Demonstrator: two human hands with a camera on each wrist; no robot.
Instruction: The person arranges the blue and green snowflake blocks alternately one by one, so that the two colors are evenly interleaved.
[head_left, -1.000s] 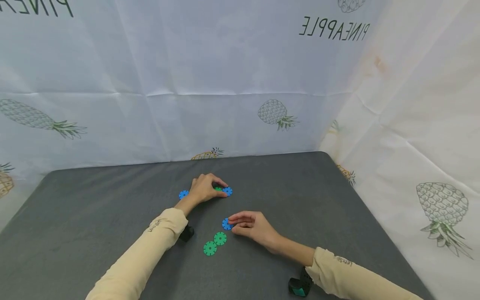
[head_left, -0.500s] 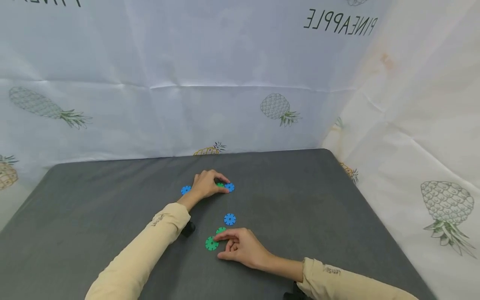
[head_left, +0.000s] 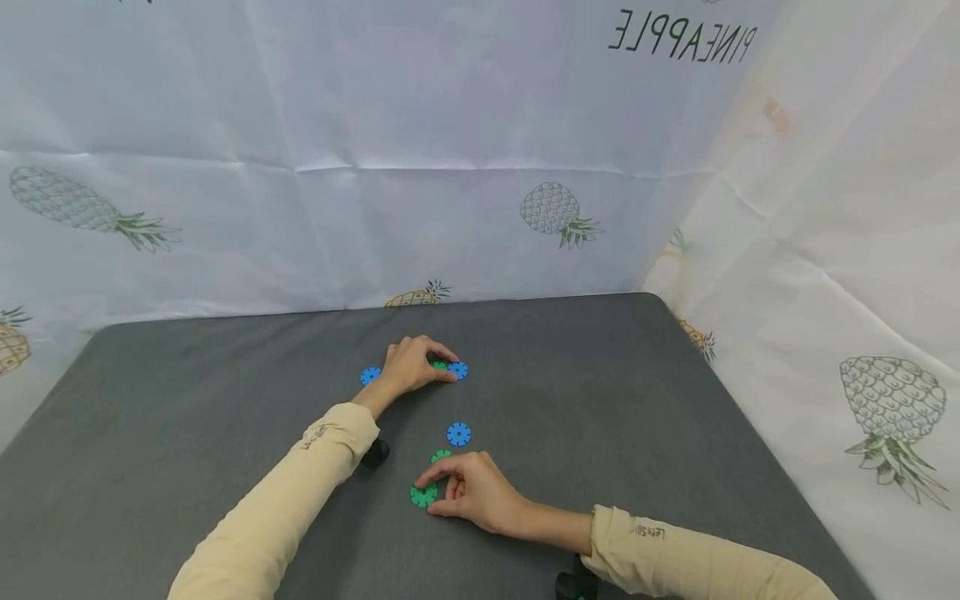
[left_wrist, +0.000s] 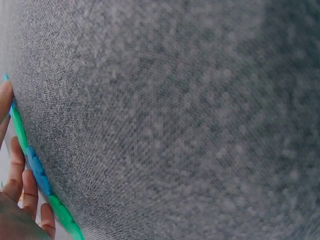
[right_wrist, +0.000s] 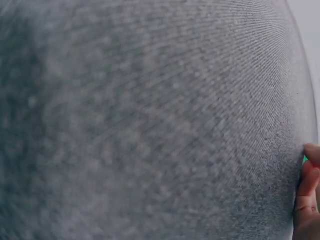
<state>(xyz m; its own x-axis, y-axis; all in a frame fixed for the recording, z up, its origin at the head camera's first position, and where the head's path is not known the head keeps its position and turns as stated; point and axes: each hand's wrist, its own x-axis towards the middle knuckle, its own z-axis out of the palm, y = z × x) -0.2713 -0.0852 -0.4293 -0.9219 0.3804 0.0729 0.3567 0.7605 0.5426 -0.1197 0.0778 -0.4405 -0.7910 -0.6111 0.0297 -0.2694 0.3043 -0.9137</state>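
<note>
My left hand (head_left: 408,365) reaches to the far row of notched plastic discs, thumb and forefinger pinching the blue notched disc (head_left: 458,370) at its right end. A green disc (head_left: 438,366) shows beneath that hand, and another blue disc (head_left: 371,377) lies left of it. In the left wrist view the row alternates, with a green disc (left_wrist: 65,217) near the bottom. Nearer, my right hand (head_left: 483,496) holds the green notched disc (head_left: 423,497) by its edges between thumb and forefinger. Behind it lies a partly hidden green disc (head_left: 441,456), then a loose blue disc (head_left: 459,434).
Everything lies on a dark grey cloth-covered table (head_left: 637,400). White curtains (head_left: 450,100) printed with pineapples stand behind and along the right side. A black band (head_left: 576,582) shows under the right sleeve.
My right hand has left the blue disc, moved nearer and left, and taken hold of the nearest green disc. The left hand stays on the far row; the head view has shifted slightly.
</note>
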